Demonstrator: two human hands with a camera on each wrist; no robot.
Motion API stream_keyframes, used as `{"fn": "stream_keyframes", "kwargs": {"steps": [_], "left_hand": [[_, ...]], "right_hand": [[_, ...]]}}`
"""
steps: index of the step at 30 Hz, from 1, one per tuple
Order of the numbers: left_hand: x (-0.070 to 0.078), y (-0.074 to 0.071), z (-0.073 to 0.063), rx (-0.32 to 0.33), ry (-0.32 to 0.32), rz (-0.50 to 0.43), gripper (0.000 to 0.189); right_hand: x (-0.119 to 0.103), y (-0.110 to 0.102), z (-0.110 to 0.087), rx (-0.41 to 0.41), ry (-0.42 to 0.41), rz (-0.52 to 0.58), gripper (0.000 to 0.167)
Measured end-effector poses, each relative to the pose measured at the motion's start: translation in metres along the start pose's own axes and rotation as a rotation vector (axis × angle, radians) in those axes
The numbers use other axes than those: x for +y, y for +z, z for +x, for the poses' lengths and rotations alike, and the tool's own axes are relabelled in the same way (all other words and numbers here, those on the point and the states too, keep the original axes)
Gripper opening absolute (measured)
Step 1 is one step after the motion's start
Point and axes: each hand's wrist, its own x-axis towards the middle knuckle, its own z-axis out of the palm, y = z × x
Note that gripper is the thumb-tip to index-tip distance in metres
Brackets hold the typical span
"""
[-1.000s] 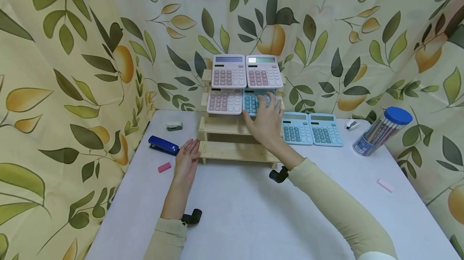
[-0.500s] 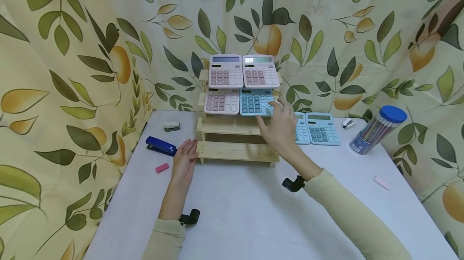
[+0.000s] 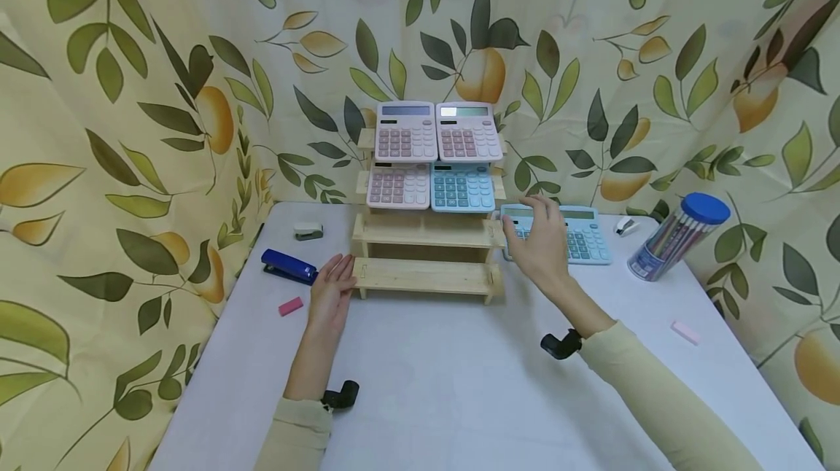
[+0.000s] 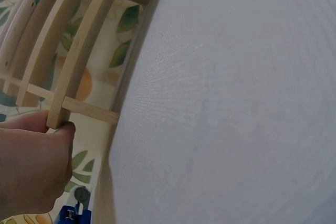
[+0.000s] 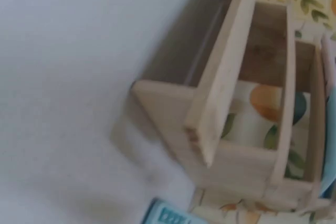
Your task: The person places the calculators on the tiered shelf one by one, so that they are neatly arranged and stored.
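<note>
A stepped wooden rack (image 3: pixel 426 274) stands at the table's back. Its top tier bears two pink calculators (image 3: pixel 405 132); the tier below has a pink calculator (image 3: pixel 397 187) beside a blue calculator (image 3: pixel 462 188). My left hand (image 3: pixel 330 292) holds the left end of the lowest board, thumb and finger pinching it in the left wrist view. Right of the rack, my right hand (image 3: pixel 541 241) hovers with loosely bent fingers and nothing in them. It partly hides the nearer of two blue calculators (image 3: pixel 587 238) on the table. Only a calculator corner (image 5: pixel 170 216) shows in the right wrist view.
Left of the rack are a blue stapler (image 3: pixel 289 267), a small stapler (image 3: pixel 308 231) and a pink eraser (image 3: pixel 290 306). To the right stand a blue-lidded tub of pencils (image 3: pixel 679 238), a small white item (image 3: pixel 625 226) and a pale pink eraser (image 3: pixel 685 332). Patterned curtain hangs behind.
My right hand has left the blue calculator on the rack's second tier and moved right, over the calculators on the table. The left hand stays at the rack's end.
</note>
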Motion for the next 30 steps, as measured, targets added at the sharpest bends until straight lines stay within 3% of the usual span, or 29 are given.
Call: {"fn": "stream_keyframes", "kwargs": {"steps": [7,15,30], "left_hand": [[0.0,0.0,0.001,0.001,0.006,0.001,0.076],[0.0,0.0,0.001,0.008,0.001,0.012,0.075],[-0.001,-0.001,0.002,0.004,-0.001,0.006,0.074]], "right_hand": [[0.038,0.0,-0.004,-0.017,0.074,-0.006,0.049],[0.07,0.005,-0.007,-0.138,0.204,-0.063,0.062],[0.099,0.019,-0.012,-0.318,0.331,-0.14,0.078]]}}
